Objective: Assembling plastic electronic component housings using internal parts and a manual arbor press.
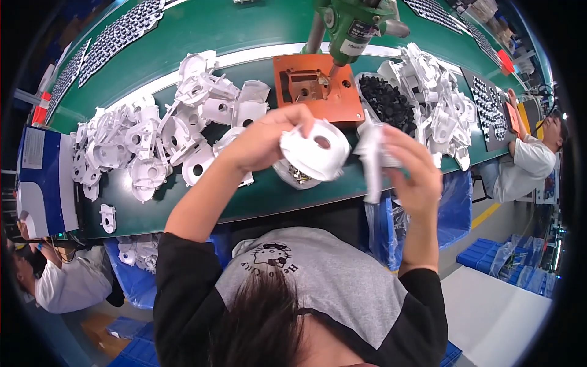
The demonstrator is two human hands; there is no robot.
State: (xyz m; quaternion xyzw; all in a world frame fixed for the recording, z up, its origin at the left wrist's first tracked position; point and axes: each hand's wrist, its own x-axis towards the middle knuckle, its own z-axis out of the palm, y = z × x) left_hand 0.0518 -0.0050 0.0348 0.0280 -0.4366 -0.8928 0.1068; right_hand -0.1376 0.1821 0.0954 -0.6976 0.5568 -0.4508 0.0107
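My left hand (269, 137) grips a white plastic housing (315, 151) with a round hole, held up in front of me over the bench edge. Beside it, my right hand (416, 168) pinches another white plastic part (370, 160), seen nearly edge-on and slightly blurred. The two parts are apart. Partly hidden below the left housing stands a small bowl (298, 178) of brass-coloured metal pieces. Just beyond my hands sits an orange fixture block (318, 110) with a recessed pocket, under a green press (351, 33).
White plastic parts (143, 137) lie heaped at left, and another heap (437, 98) stands at right. Small black parts (385, 101) fill a container beside the fixture. Blue-lined bins (455, 202) hang below the bench edge. Co-workers sit at both sides, one at right (529, 159).
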